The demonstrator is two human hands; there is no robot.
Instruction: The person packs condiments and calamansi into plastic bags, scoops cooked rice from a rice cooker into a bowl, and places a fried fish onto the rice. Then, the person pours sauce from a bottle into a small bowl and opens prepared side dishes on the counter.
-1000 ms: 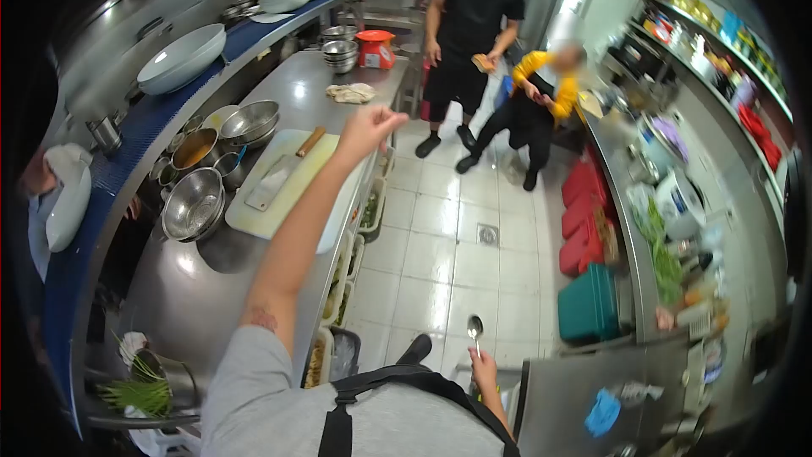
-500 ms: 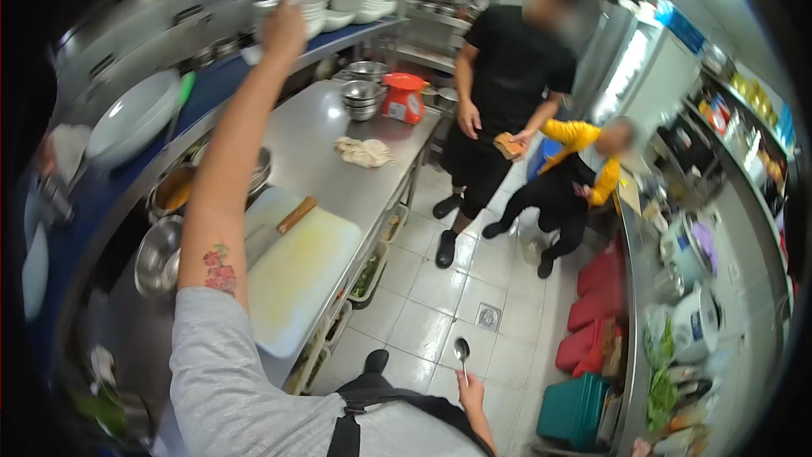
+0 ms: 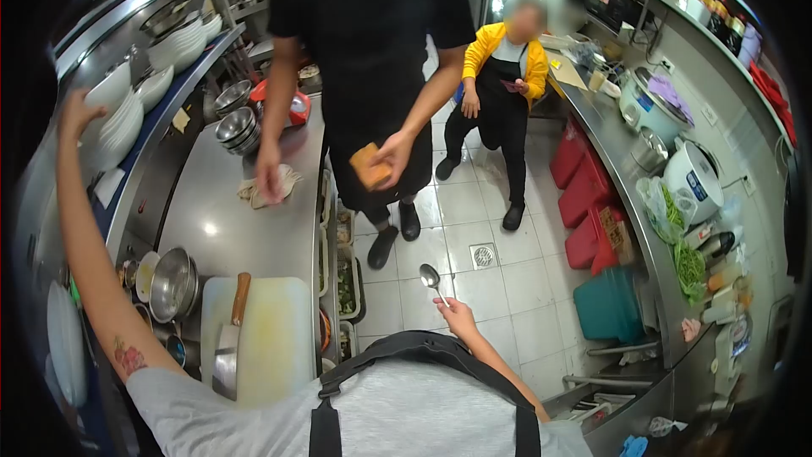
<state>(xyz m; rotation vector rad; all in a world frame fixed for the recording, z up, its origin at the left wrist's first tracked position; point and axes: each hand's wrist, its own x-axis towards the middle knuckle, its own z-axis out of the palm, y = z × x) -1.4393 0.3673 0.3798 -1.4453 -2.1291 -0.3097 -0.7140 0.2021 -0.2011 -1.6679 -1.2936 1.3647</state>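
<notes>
My left hand (image 3: pixel 79 116) is raised at the far left, its fingers curled at the edge of a white bowl (image 3: pixel 112 85). The bowl sits tilted just above a stack of white bowls (image 3: pixel 118 135) on the shelf; part of my grip is hidden. Low in front of me, my right hand (image 3: pixel 459 318) is closed around the handle of a metal spoon (image 3: pixel 430 275), bowl end pointing away. Below my left arm a wooden-handled cleaver (image 3: pixel 227 355) rests on a white cutting board (image 3: pixel 275 322).
A person in black (image 3: pixel 368 59) stands at the counter holding an orange-brown block (image 3: pixel 370 167). Behind, a person in a yellow jacket (image 3: pixel 534 63) holds a phone. Metal bowls (image 3: pixel 174 283) and a cloth (image 3: pixel 272 186) lie on the steel counter (image 3: pixel 211 228). Red bins (image 3: pixel 584 178) line the right.
My view has turned and the person in black now stands nearer the counter. My left hand stays up by the white bowls, now at the left edge. The spoon remains in my right hand.
</notes>
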